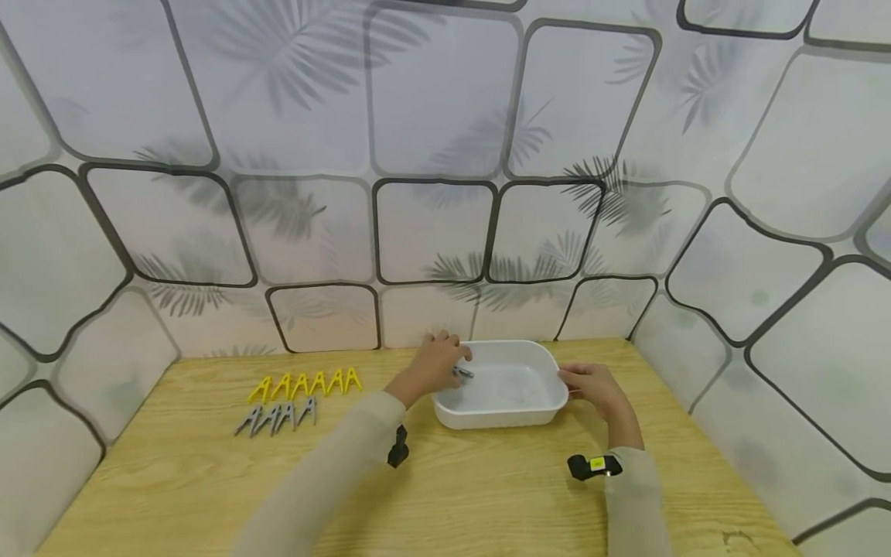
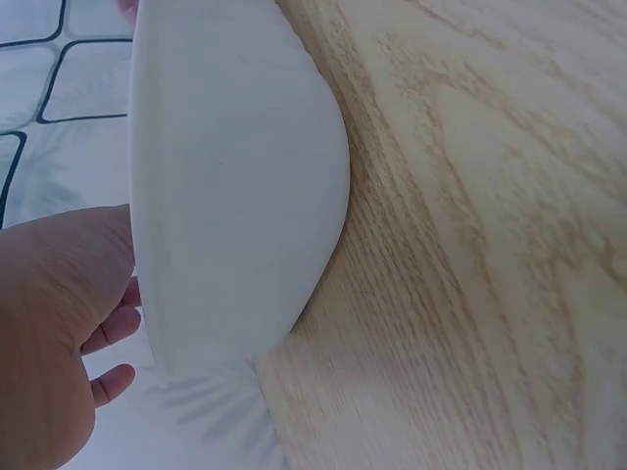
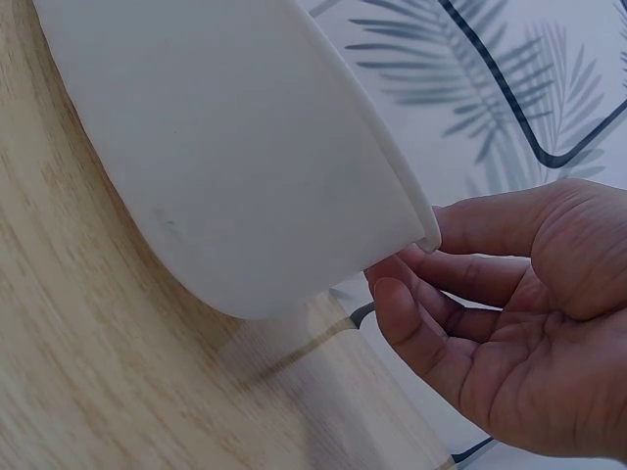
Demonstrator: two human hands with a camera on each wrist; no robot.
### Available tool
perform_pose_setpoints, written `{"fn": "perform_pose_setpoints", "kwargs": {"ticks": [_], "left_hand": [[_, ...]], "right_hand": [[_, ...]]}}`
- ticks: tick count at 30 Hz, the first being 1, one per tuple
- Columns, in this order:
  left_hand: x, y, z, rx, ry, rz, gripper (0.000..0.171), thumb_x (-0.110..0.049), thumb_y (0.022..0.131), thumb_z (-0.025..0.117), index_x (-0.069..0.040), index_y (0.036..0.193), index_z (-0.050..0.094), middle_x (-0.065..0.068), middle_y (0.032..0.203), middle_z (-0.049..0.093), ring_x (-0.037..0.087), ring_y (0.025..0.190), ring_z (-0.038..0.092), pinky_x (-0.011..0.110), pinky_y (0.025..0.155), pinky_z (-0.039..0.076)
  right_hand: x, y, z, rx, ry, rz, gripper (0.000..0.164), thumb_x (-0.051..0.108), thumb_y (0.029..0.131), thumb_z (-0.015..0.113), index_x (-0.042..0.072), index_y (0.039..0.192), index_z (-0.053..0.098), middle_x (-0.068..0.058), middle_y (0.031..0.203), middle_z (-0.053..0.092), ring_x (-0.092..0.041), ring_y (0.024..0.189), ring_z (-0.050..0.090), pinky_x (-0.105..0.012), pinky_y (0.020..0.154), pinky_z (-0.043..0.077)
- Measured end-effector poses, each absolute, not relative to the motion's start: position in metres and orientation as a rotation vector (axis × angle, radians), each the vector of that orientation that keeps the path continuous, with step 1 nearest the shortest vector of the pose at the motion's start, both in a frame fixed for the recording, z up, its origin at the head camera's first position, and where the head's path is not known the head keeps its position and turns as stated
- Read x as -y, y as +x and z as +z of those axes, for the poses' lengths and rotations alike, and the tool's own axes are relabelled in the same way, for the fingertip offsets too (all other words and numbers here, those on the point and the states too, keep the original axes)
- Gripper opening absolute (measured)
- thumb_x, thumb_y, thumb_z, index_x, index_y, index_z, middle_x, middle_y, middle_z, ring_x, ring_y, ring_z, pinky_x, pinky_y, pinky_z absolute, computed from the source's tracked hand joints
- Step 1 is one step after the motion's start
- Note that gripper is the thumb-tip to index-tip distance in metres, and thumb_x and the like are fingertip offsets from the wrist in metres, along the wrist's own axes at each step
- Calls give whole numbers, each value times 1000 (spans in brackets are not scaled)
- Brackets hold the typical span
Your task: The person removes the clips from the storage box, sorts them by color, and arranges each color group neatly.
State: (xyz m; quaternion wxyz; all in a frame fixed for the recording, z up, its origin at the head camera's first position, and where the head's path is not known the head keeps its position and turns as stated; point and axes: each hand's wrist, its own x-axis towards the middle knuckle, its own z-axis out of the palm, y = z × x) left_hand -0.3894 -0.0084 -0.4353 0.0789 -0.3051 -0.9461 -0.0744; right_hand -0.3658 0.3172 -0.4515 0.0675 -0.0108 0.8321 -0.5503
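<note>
A white plastic basin (image 1: 511,418) stands on the wooden table. My left hand (image 1: 435,365) reaches over its left rim and pinches a grey clothespin (image 1: 464,373) just inside; part of that clothespin is hidden by the fingers. In the left wrist view, the basin's wall (image 2: 240,186) hides the left fingertips and the clothespin. At the right end, my right hand (image 1: 593,384) grips the basin's rim. The right wrist view shows the right hand (image 3: 519,313) with its thumb at the rim and its fingers curled beneath.
Left of the basin, several yellow clothespins (image 1: 302,384) stand in a row. Several grey clothespins (image 1: 285,418) form another row in front of them. Patterned cloth walls (image 1: 438,232) enclose the wooden table (image 1: 487,495) at the back and sides.
</note>
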Motion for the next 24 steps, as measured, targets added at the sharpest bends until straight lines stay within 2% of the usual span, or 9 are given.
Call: {"fn": "perform_pose_setpoints", "kwargs": {"ticks": [3, 7, 15, 21, 24], "left_hand": [[4, -393, -436, 2850, -952, -146, 38, -24, 86, 81, -21, 122, 70, 6, 118, 64, 27, 114, 53, 57, 107, 41], [-1, -398, -439, 2851, -979, -19, 37, -27, 88, 79, -24, 123, 70, 4, 122, 63, 25, 116, 52, 52, 104, 42], [-10, -400, -444, 2843, -988, 207, 34, -27, 91, 76, -28, 124, 70, 0, 122, 64, 20, 109, 48, 44, 99, 41], [-15, -399, -446, 2816, -968, 344, 32, -28, 91, 74, -32, 123, 70, -3, 121, 65, 18, 105, 48, 39, 94, 41], [-18, -400, -447, 2813, -964, 358, 25, -25, 92, 73, -31, 116, 73, -3, 114, 64, 17, 101, 46, 38, 93, 39]], "right_hand": [[-317, -365, -451, -2504, -29, -1672, 44, 14, 102, 60, -18, 133, 55, -24, 123, 69, -8, 86, 67, -26, 76, 58], [-317, -364, -451, -2503, -41, -1678, 45, 14, 102, 60, -19, 133, 55, -27, 124, 68, -8, 87, 67, -25, 76, 58], [-315, -364, -452, -2510, -31, -1665, 45, 14, 102, 60, -18, 133, 55, -31, 128, 65, -15, 94, 69, -27, 78, 59], [-317, -366, -454, -2503, -40, -1671, 46, 15, 102, 60, -18, 133, 55, -30, 127, 66, -12, 91, 69, -27, 77, 59], [-318, -367, -454, -2504, -42, -1672, 45, 15, 102, 60, -18, 133, 55, -29, 126, 67, -11, 90, 69, -27, 77, 59]]}}
